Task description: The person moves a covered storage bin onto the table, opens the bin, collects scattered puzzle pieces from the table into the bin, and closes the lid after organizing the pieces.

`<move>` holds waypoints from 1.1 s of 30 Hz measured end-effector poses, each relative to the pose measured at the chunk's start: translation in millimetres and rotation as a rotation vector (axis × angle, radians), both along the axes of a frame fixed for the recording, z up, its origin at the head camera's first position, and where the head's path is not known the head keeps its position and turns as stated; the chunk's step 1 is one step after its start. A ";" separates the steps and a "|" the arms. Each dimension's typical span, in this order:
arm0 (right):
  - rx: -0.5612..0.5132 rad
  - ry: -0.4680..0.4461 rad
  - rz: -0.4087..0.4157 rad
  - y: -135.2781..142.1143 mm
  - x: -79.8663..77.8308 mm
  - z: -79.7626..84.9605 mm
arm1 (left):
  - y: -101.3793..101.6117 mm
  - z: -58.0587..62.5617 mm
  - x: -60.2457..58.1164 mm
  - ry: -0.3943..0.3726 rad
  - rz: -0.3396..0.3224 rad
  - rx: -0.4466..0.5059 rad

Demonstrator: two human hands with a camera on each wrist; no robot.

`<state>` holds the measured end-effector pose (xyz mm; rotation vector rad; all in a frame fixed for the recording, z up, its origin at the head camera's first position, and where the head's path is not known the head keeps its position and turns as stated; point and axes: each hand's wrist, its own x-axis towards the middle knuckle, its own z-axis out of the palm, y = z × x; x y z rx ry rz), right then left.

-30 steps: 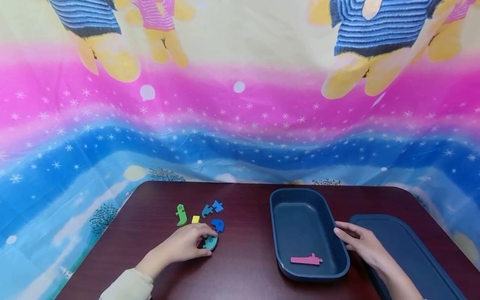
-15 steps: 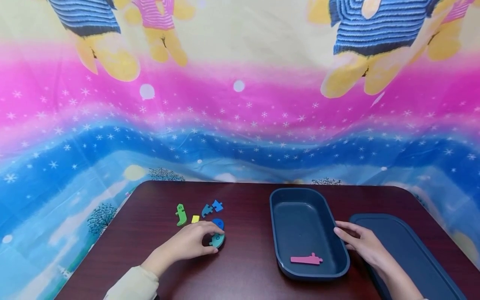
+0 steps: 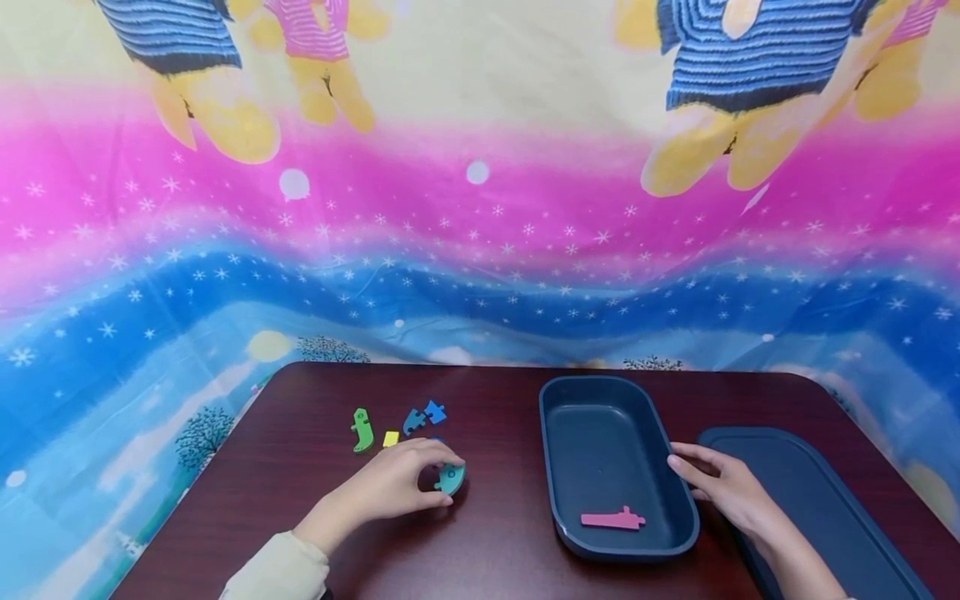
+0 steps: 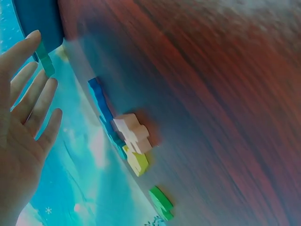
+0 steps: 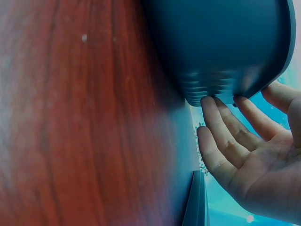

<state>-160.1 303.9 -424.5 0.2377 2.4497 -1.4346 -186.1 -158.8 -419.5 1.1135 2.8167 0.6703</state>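
Note:
My left hand (image 3: 397, 479) pinches a teal puzzle piece (image 3: 452, 477) between thumb and fingers; in the left wrist view the teal piece (image 4: 45, 60) is off the table. On the table around that hand lie a green piece (image 3: 362, 430), a yellow one (image 3: 391, 438) and two blue ones (image 3: 414, 421). A pale pink piece (image 4: 134, 132) shows only in the left wrist view. My right hand (image 3: 723, 487) touches the outer side wall of a dark blue box (image 3: 551, 500), fingers fairly straight in the right wrist view. Inside the box lies a pink piece (image 3: 612, 520).
A dark blue lid (image 3: 817, 508) lies flat on the brown table (image 3: 495, 408), right of the box and partly under my right forearm. Behind the table's back edge hangs a printed curtain (image 3: 480, 233).
My left hand has moved a little to the right with the teal piece and now covers most of a blue piece behind it. The right hand and box have stayed put.

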 end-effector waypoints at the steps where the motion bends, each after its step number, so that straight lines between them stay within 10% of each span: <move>1: 0.002 0.001 0.001 0.0 0.0 0.1 | 1.5 0.4 0.2 0.008 -0.001 0.004; 33: 0.008 0.007 0.010 0.1 -1.6 -0.8 | 41.0 19.4 1.6 -0.025 -0.046 0.170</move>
